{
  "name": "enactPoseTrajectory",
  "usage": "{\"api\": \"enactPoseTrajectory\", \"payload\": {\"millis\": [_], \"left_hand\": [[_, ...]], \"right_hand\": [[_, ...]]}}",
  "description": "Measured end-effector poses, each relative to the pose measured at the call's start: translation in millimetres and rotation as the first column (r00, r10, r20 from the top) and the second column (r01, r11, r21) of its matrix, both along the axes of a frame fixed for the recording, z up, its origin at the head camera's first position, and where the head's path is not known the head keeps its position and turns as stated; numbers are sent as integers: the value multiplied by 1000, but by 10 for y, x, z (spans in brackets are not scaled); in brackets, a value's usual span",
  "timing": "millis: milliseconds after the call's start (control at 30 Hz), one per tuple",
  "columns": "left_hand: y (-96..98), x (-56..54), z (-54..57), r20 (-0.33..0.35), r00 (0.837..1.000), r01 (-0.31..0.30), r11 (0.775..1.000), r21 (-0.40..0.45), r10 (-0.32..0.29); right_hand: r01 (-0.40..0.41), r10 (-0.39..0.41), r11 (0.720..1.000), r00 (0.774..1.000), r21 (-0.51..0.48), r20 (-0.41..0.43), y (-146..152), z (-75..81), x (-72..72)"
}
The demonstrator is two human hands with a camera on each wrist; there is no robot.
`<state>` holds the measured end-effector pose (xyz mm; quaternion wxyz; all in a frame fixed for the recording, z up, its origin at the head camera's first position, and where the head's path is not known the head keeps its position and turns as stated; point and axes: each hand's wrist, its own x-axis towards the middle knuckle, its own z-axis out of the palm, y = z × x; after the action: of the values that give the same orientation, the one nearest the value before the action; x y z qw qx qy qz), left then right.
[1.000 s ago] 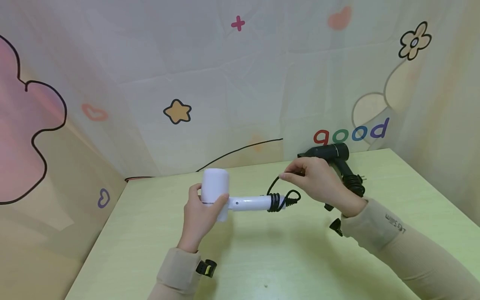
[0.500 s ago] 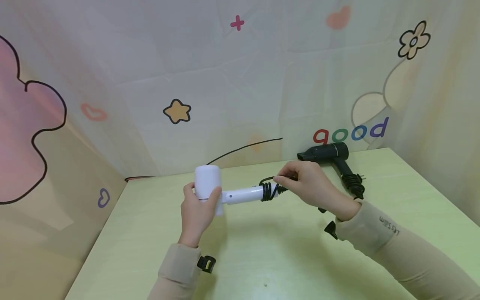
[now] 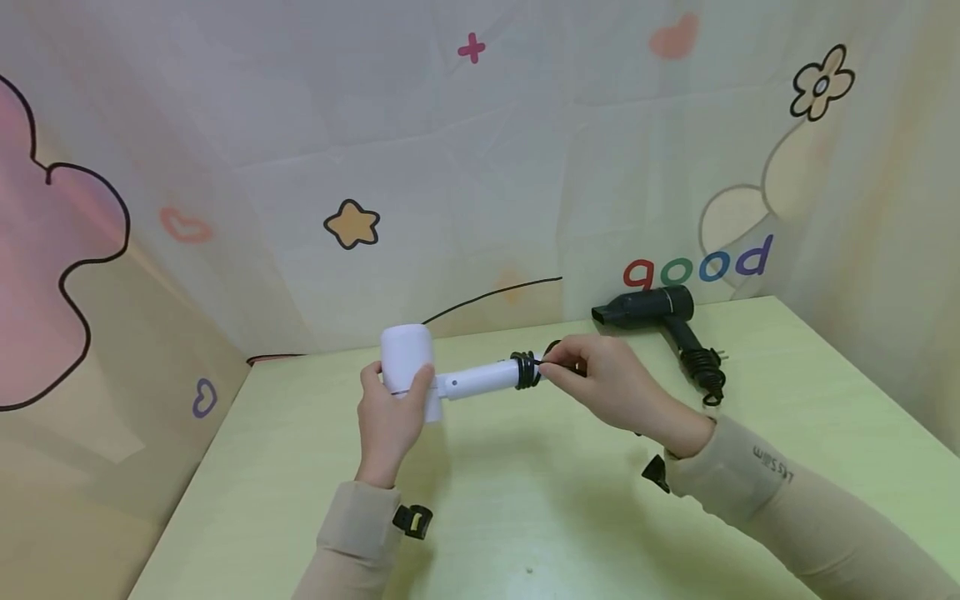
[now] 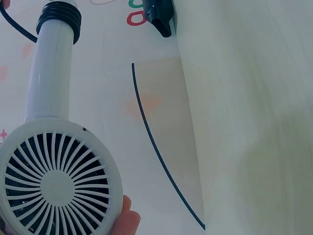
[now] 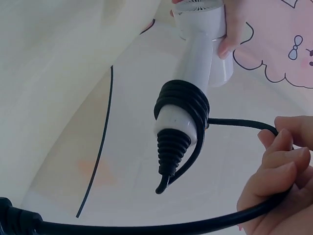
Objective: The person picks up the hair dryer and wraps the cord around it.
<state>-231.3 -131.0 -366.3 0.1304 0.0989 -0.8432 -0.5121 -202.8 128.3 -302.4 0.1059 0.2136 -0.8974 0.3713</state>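
A white hair dryer [image 3: 477, 381] is held up over the table, its handle pointing right. My left hand [image 3: 390, 425] grips it round the barrel, thumb in front. In the left wrist view the round slatted grille [image 4: 57, 188] of the barrel faces the camera. Several turns of black cord [image 5: 181, 100] wrap the handle's end, beside a ribbed cord sleeve [image 5: 172, 149]. My right hand [image 3: 618, 387] pinches the cord just past the handle. In the right wrist view the loose cord runs through the curled fingers [image 5: 279, 166] to a black ribbed piece [image 5: 19, 220] at the lower left.
A black hair dryer [image 3: 648, 307] lies at the back right of the light green table [image 3: 525, 517], its cord [image 3: 703, 371] bundled round the handle and plug prongs showing. A printed curtain [image 3: 450, 167] hangs behind the table's back edge.
The white hair dryer has moved left and slightly up, its handle end now tilted up. My right hand has moved left and slightly down with the cord, drawing it close against the handle.
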Motion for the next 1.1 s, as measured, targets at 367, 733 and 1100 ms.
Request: {"api": "enactPoseTrajectory", "payload": {"millis": [367,733,1100], "left_hand": [[-5,-25,12,-1,1000,-12,999,37,12],[-49,-43,8,4,999,-39,997,64,39],[-76,-45,32,18,999,-48,995,90,46]], "right_hand": [[-21,21,999,1000,-34,4,-57,-93,111],[-80,78,995,996,-58,-34,-87,-270,296],[-136,134,991,988,-20,-77,-19,-381,435]]}}
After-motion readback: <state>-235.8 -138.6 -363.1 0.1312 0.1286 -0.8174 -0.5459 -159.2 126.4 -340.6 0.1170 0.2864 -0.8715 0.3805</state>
